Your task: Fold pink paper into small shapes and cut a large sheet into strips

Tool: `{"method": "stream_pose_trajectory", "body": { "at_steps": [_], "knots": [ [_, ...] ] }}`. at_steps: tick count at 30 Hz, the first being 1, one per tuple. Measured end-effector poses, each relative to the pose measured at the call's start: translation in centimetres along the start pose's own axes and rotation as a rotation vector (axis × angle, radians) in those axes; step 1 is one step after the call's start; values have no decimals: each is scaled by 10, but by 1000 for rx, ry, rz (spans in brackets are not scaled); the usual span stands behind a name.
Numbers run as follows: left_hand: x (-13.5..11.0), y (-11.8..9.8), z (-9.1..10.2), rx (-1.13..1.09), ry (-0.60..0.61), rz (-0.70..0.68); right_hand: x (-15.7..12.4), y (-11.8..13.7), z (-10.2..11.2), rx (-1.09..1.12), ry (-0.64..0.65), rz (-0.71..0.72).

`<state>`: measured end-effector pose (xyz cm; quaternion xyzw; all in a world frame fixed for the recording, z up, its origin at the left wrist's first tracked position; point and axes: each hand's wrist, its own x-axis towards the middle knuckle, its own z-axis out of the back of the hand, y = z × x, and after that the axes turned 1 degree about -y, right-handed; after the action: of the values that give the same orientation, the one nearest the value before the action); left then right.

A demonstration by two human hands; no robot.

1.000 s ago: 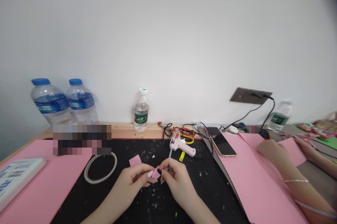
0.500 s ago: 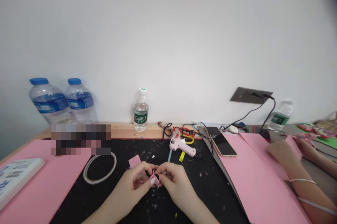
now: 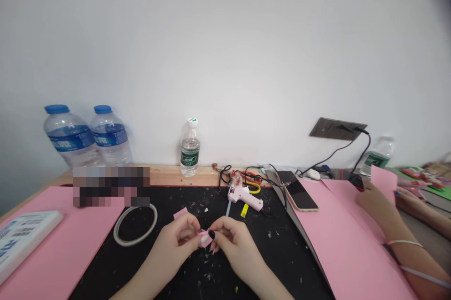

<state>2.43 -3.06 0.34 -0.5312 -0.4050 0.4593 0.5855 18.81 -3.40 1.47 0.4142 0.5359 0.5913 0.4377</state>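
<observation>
Between my fingertips is a small folded piece of pink paper (image 3: 205, 240), held above the black mat (image 3: 197, 281). My left hand (image 3: 179, 239) pinches it from the left, thumb in front. My right hand (image 3: 234, 241) pinches its right side, with a black-nailed thumb across it. The fingers hide part of the folds. Just behind my left hand lies a small pink paper scrap (image 3: 180, 213). Beyond my right hand rests a pale pink glue gun (image 3: 244, 196), a clear glue stick (image 3: 229, 208) showing at its back end.
A roll of white tape (image 3: 118, 234) lies at left by a white box (image 3: 30, 239). Bottles, including a small water bottle (image 3: 190, 154), stand along the wall. A phone (image 3: 298, 189) and pink sheets (image 3: 334, 243) lie right, where another person's hands (image 3: 375, 201) hold pink paper.
My fingers have shifted on the folded paper, which now shows a flatter face, and my right thumb has turned forward. The other person's pink piece stands more upright. The view has moved slightly.
</observation>
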Motion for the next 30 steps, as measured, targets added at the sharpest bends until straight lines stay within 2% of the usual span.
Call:
{"method": "stream_pose_trajectory", "body": {
  "at_steps": [3,8,12,18,23,27,30],
  "knots": [
    [1,-1,0,-66,20,28,-1,0,0,-14,-6,4],
    [1,-3,2,21,47,16,-2,-5,2,-134,-9,37],
    [0,-3,2,35,13,-4,-1,-5,2,-178,-28,75],
    [-1,-5,4,90,-86,-44,2,-10,1,-76,-129,39],
    [-2,-7,1,31,-16,-41,3,-11,0,-42,-73,23],
    [-2,-6,1,-8,32,-4,5,-11,1,55,-160,4],
    [-1,-5,2,2,42,-16,6,-12,2,51,-178,14]
  ]
}}
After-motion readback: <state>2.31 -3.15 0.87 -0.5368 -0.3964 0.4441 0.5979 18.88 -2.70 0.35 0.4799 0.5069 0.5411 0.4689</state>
